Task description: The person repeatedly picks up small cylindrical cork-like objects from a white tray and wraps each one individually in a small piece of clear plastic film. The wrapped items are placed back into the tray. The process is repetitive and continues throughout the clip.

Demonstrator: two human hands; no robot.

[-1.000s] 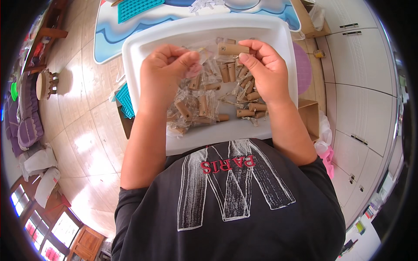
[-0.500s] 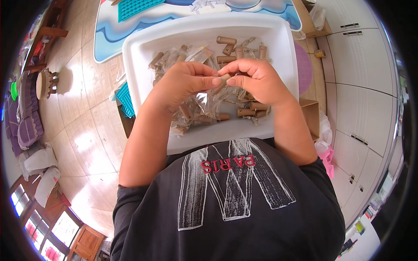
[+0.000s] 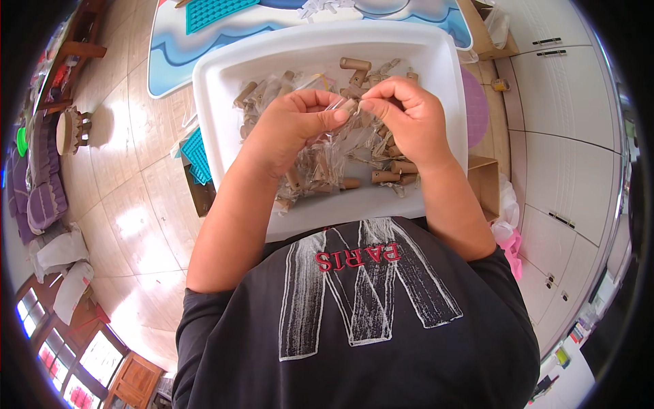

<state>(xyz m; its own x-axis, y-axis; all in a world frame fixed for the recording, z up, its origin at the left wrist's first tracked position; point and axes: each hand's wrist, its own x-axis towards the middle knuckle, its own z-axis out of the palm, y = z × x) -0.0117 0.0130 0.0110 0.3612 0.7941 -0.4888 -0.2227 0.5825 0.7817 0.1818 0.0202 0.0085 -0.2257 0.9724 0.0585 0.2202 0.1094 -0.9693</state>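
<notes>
Both hands are over a white plastic tub (image 3: 446, 75), close together near its middle. My left hand (image 3: 296, 129) is closed with thumb and fingers pinched on a small brown tube (image 3: 350, 107) in or against clear plastic film. Just beside it, my right hand (image 3: 414, 123) pinches thin pale cord at the tube's end; its fingertips partly hide the cord. Below them in the tub lie several brown tubes (image 3: 385, 176) with small holes and strands of cord. Crumpled clear plastic bags (image 3: 317, 170) with tubes in them fill the tub's left and middle.
Behind the tub stands a table with a blue and white wave pattern (image 3: 204, 51), bearing a teal grid tray (image 3: 216, 12) and white strips (image 3: 327, 8). Another teal tray (image 3: 196, 157) is left of the tub. Cardboard boxes (image 3: 482, 184) and white cabinets (image 3: 565, 102) are at the right.
Both hands have moved slightly up and away from me with the tube. The right fingertips have shifted to the cord at its end, and the clear film hangs lower beneath the left hand.
</notes>
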